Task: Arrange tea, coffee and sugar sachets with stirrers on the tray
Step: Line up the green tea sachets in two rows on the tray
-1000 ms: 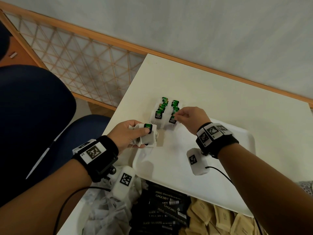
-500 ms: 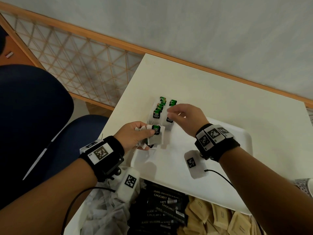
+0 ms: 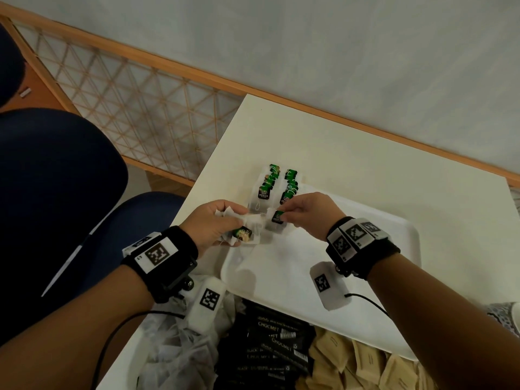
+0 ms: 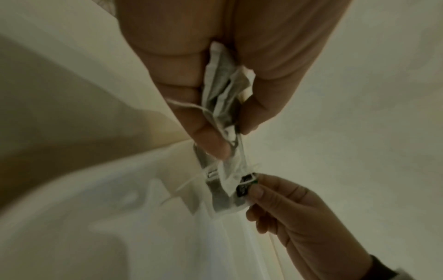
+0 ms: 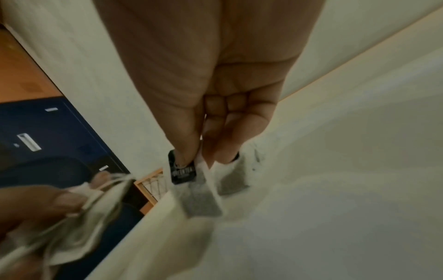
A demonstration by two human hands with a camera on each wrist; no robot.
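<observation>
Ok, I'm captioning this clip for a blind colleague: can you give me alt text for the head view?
Two hands sort tea bags over a white tray: the left hand grips a bunch of tea bags while the right hand pinches one tea bag. Beyond them lie two rows of tea bags.

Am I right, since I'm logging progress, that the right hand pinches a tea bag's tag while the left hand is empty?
Not quite. The left hand is not empty: it grips a bunch of tea bags, as the head view shows. The right hand does pinch a tea bag's tag.
</observation>
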